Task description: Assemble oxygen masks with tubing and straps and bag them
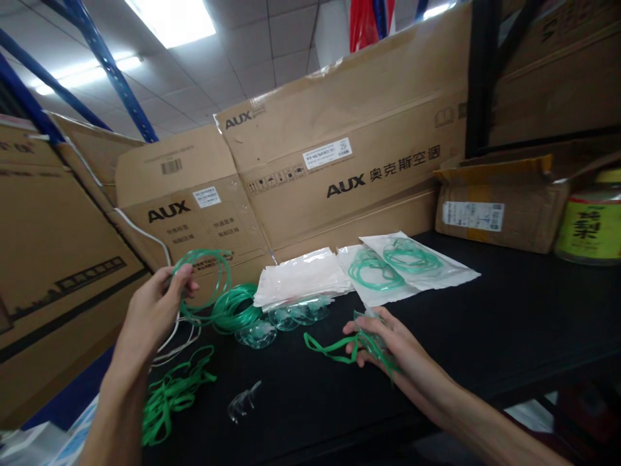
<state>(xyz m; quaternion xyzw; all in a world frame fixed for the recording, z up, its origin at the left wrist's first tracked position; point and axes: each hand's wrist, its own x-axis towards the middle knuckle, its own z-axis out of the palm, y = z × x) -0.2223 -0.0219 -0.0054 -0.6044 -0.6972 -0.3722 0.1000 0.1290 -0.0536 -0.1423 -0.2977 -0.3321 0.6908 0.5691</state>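
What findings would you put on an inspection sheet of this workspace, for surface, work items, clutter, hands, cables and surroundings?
Surface: black tabletop, items spread on it.
Work items: coiled green tubing, clear masks, stacked white packets; two further packets showing green tubing; bundled green straps; small clear connectors.
Clutter: cardboard box and yellow-labelled jar at right rear.
Hands: left hand holds a green tubing loop; right hand holds a clear mask with green strap.
Cables: white cable at left; its ends cannot be traced.
Surroundings: cartons behind, blue rack beams and lit ceiling lights above.
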